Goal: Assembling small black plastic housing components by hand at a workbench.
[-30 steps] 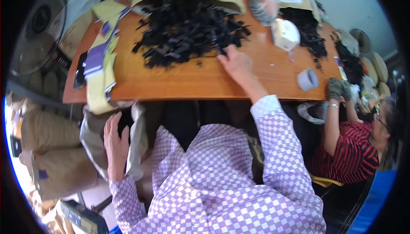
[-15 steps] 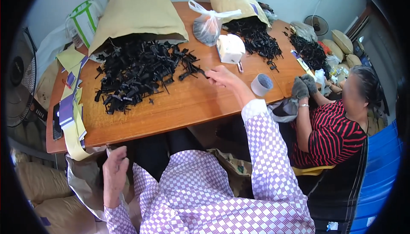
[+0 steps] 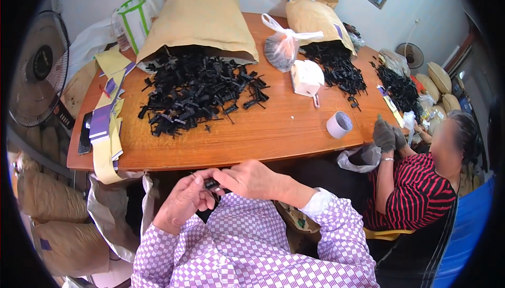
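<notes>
Left hand (image 3: 181, 199) and right hand (image 3: 253, 180) meet just off the near edge of the counter (image 3: 273, 141), fingers curled in and fingertips drawn nearly together on a small black part (image 3: 211, 184) between them. It has thin, leg-like ends; its finer shape is hidden by the fingers. Purple-and-white checked sleeves (image 3: 336, 225) cover both forearms.

Measured from the hands, a loose pile of black parts (image 3: 194, 91) lies on the counter at 12 o'clock, spread before the mouth of a large tan paper sack (image 3: 202, 22). Toward 10 o'clock, yellow and purple paper strips (image 3: 102, 122) run along the counter's side, with a dark phone (image 3: 84, 133) beside them and a black fan (image 3: 42, 62) beyond.

At 1 o'clock are a tied clear plastic bag (image 3: 281, 51) and, farther off, a second tan sack (image 3: 313, 20). Between 1 and 2 o'clock stands a white box (image 3: 307, 76), near a second black pile (image 3: 336, 70). At 2 o'clock sits a pale tape roll (image 3: 336, 126); a third black pile (image 3: 400, 89) lies farther that way.

Around 3 o'clock sits a co-worker in a red-and-black striped shirt (image 3: 415, 188), wearing grey gloves (image 3: 384, 134). Between 8 and 9 o'clock, a whitish sack (image 3: 108, 212) gapes below the counter.
</notes>
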The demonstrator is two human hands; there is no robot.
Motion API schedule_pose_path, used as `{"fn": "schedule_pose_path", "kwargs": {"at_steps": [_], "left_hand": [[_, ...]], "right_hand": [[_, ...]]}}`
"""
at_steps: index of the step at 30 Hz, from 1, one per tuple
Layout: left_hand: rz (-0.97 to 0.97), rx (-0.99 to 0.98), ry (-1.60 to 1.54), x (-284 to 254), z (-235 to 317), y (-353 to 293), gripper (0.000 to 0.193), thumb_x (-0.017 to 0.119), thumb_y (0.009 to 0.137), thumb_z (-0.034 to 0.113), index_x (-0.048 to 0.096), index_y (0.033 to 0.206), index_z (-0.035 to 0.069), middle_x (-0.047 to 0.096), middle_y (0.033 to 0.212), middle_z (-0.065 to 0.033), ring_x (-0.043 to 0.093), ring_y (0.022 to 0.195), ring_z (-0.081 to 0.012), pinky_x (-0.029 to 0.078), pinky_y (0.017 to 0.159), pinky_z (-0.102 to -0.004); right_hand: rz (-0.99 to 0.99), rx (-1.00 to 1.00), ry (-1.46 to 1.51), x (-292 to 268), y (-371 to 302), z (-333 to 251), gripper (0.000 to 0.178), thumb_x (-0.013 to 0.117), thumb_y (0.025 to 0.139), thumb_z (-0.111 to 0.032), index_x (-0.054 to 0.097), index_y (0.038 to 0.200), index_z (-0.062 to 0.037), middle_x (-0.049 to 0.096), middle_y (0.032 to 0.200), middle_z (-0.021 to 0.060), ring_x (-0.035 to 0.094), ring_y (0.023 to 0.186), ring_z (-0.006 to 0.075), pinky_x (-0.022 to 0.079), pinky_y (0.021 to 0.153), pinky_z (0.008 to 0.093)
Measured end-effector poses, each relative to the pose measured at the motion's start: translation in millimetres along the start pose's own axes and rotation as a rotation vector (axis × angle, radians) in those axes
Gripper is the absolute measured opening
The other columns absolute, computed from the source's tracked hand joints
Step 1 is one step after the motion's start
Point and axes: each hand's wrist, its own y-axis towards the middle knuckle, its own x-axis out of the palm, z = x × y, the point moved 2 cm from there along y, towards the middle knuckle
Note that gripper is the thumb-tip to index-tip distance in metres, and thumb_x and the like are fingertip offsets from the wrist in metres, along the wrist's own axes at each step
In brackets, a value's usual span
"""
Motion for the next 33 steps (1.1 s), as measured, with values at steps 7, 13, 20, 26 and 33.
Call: {"fn": "schedule_pose_path", "kwargs": {"at_steps": [7, 13, 20, 26, 33], "left_hand": [[-0.234, -0.033, -0.197, -11.7, -26.0, -28.6, 0.065, 0.063, 0.087, 0.035, 0.038, 0.136, 0.001, 0.06, 0.111, -0.021, 0.065, 0.073, -0.0182, 0.048, 0.059, -0.0241], [-0.225, -0.056, -0.4, -20.3, -51.1, -35.8, 0.054, 0.062, 0.089, 0.024, 0.041, 0.134, 0.002, 0.057, 0.117, -0.0128, 0.064, 0.084, -0.0215, 0.054, 0.064, -0.0285], [0.093, 0.065, -0.237, -11.1, -35.2, -34.7, 0.04, 0.06, 0.09, 0.014, 0.043, 0.125, 0.012, 0.063, 0.093, -0.0102, 0.064, 0.075, -0.0163, 0.051, 0.064, -0.0249], [0.261, 0.134, 0.196, -8.2, -33.8, -34.2, 0.039, 0.052, 0.091, 0.004, 0.04, 0.128, 0.008, 0.061, 0.099, -0.0078, 0.063, 0.079, -0.0147, 0.051, 0.068, -0.0252], [0.385, 0.274, 0.434, -9.3, -51.1, -32.6, 0.033, 0.057, 0.083, -0.009, 0.042, 0.108, 0.006, 0.053, 0.085, -0.0015, 0.057, 0.072, -0.005, 0.046, 0.057, -0.0171]], "right_hand": [[-0.035, -0.119, 0.1, -2.7, -4.3, -25.4, 0.028, 0.064, 0.074, -0.007, 0.054, 0.098, 0.0042, 0.061, 0.071, 0.0059, 0.059, 0.054, 0.0155, 0.047, 0.046, 0.0259], [-0.044, -0.22, 0.09, 8.1, -1.7, -36.6, 0.029, 0.068, 0.072, -0.015, 0.055, 0.094, -0.0002, 0.053, 0.064, 0.0015, 0.053, 0.049, 0.0137, 0.041, 0.042, 0.0262], [0.033, 0.501, 0.566, 27.1, -3.5, -42.4, 0.043, 0.061, 0.083, -0.005, 0.044, 0.123, -0.0004, 0.055, 0.069, 0.0071, 0.058, 0.055, 0.0215, 0.046, 0.049, 0.0302], [0.132, 0.922, 0.941, 58.7, -9.7, -66.2, 0.024, 0.043, 0.099, -0.023, 0.047, 0.109, -0.0015, 0.048, 0.067, 0.0, 0.042, 0.059, 0.0061, 0.036, 0.054, 0.0215], [0.079, 0.947, 1.006, 64.2, -12.3, -76.9, 0.019, 0.043, 0.099, -0.018, 0.049, 0.102, -0.0002, 0.054, 0.072, 0.0054, 0.051, 0.064, 0.0108, 0.041, 0.057, 0.0244]]}}
